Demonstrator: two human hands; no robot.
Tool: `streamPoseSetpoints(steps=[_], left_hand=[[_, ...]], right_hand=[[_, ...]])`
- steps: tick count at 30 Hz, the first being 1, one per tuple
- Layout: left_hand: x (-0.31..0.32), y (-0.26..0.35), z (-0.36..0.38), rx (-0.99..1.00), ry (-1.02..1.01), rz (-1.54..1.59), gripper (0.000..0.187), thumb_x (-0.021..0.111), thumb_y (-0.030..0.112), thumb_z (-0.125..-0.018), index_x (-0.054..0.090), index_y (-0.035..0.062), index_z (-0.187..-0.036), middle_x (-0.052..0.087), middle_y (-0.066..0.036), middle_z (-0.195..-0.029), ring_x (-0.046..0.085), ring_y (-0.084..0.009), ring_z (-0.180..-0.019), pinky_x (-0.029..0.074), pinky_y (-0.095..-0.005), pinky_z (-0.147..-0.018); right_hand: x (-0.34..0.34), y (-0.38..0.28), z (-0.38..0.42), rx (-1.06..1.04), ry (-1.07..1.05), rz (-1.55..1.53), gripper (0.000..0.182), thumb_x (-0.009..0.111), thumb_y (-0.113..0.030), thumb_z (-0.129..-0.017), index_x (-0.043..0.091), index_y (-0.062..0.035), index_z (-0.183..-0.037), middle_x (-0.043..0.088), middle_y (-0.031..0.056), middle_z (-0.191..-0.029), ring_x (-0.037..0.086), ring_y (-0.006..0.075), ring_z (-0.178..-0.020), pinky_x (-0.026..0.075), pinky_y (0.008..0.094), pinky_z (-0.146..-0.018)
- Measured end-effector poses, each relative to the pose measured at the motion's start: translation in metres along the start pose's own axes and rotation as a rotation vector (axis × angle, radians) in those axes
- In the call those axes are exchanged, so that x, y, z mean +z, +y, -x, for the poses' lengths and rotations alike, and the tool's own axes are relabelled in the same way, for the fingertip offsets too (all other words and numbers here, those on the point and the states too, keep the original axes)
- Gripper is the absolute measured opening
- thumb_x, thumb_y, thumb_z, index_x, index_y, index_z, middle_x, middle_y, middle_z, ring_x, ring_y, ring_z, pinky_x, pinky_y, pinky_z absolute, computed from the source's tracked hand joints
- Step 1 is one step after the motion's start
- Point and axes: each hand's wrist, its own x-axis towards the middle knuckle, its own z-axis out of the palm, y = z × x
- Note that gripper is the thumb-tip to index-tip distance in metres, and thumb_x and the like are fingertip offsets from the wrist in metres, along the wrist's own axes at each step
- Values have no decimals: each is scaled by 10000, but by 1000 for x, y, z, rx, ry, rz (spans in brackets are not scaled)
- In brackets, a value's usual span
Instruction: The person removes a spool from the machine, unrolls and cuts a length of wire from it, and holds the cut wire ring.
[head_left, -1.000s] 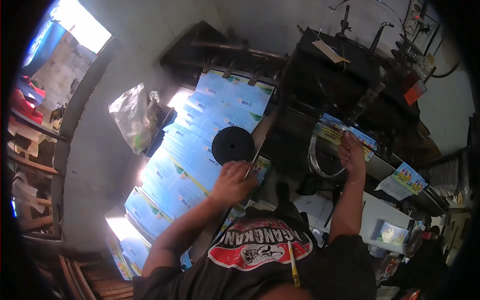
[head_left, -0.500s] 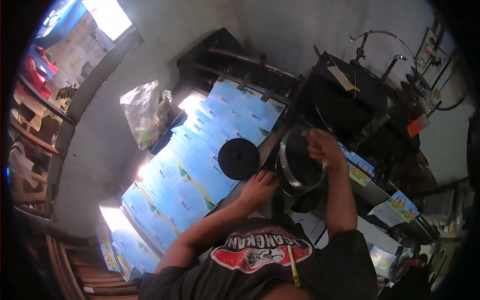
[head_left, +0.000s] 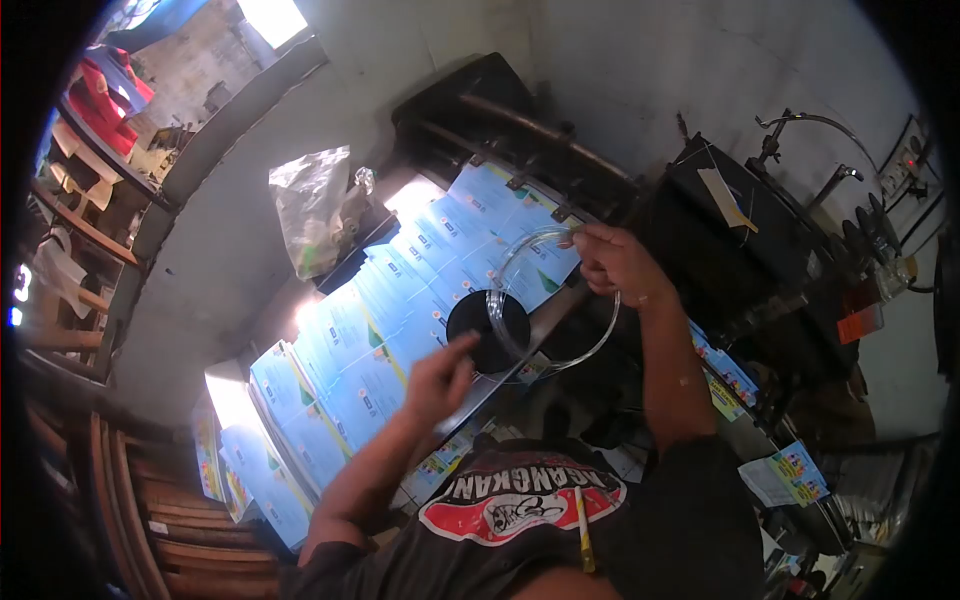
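My right hand point(head_left: 610, 262) is closed on the upper edge of a coil of clear plastic strand point(head_left: 600, 345), which hangs as a wide loop below it. The loop's left side passes in front of a black round disc point(head_left: 470, 318) on the printed sheets. My left hand point(head_left: 440, 383) is raised just below and left of the disc, fingers curled and the index finger stretched toward it. Whether a thin strand runs into its grip is too blurred to make out. Light-blue printed sheets point(head_left: 340, 340) lie overlapping in a long row beneath.
A dark machine with a metal bar point(head_left: 520, 115) stands at the far end of the sheets. At right is a black machine cabinet point(head_left: 700, 215) with a bent arm. A clear plastic bag point(head_left: 315, 215) sits by the left wall. Wooden slats point(head_left: 200, 535) are at lower left.
My right hand has lifted the coil up and left, over the sheets' edge. My left hand has moved left from below the disc and curled its fingers. The view has shifted slightly.
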Motion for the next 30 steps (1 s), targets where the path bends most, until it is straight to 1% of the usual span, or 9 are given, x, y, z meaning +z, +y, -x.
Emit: streamPoseSetpoints(steps=[6, 9, 11, 13, 17, 21, 23, 27, 30], left_hand=[[-27, 13, -93, -403, -19, 632, 485, 513, 315, -946, 478, -18, -1296, 616, -123, -1018, 590, -171, -865, 480, -294, -757], [-8, 44, -120, -473, -333, 592, 572, 525, 356, -935, 406, -15, -1355, 583, -163, -1150, 599, -210, -960, 483, -314, -814], [9, 64, -133, -207, -382, 92, 609, 541, 385, -919, 412, -27, -1349, 602, -194, -1136, 607, -256, -996, 465, -327, -855], [30, 55, -148, -258, -507, 99, 586, 545, 395, -912, 461, -31, -1307, 619, -199, -1090, 612, -267, -977, 459, -325, -859], [40, 57, -159, -299, -661, 20, 470, 531, 376, -919, 611, -32, -1137, 657, -192, -940, 621, -274, -906, 453, -327, -832], [26, 74, -155, -390, -654, 44, 417, 505, 348, -935, 658, -27, -1035, 663, -182, -920, 617, -258, -862, 452, -339, -799], [26, 61, -155, -228, -691, -6, 421, 468, 350, -975, 649, -26, -1029, 600, -76, -770, 539, -133, -741, 430, -277, -682], [13, 70, -150, -287, -627, 81, 374, 473, 327, -975, 630, -7, -915, 510, -23, -659, 456, -99, -570, 367, -256, -520], [2, 70, -152, -596, -571, 552, 313, 489, 298, -967, 562, 35, -813, 405, 24, -584, 332, -73, -457, 269, -238, -421]], right_hand=[[-14, 18, -6, 13, -71, 31, 245, 482, -199, -958, 606, -11, -1055, 339, -63, -570, 252, 30, -448, 197, 207, -412], [-17, 23, 9, 56, -30, 166, 227, 499, -208, -954, 612, -28, -1033, 365, -58, -575, 286, 34, -447, 218, 204, -409], [-17, 26, 14, 82, 22, 257, 210, 507, -212, -953, 616, -40, -1006, 388, -52, -582, 314, 36, -448, 233, 203, -407], [-20, 39, 16, 79, -183, 215, 212, 516, -234, -950, 621, -54, -981, 399, -52, -582, 338, 41, -451, 252, 204, -410], [-20, 49, 9, -16, -143, 260, 210, 524, -235, -948, 612, -46, -970, 396, -56, -587, 348, 37, -454, 255, 205, -408], [-20, 55, 15, 97, -185, -69, 203, 548, -236, -936, 572, -38, -974, 367, -63, -571, 308, 34, -438, 242, 200, -407], [-21, 59, 15, 95, -237, -143, 207, 535, -240, -944, 563, -39, -982, 393, -52, -593, 329, 40, -444, 264, 198, -420], [-21, 72, 20, 25, -119, -272, 264, 513, -307, -953, 551, -53, -1017, 459, -26, -649, 396, 69, -482, 331, 220, -447], [-23, 83, 26, -33, -15, -491, 325, 500, -341, -959, 551, -43, -1078, 550, 26, -753, 528, 128, -611, 437, 274, -531]])
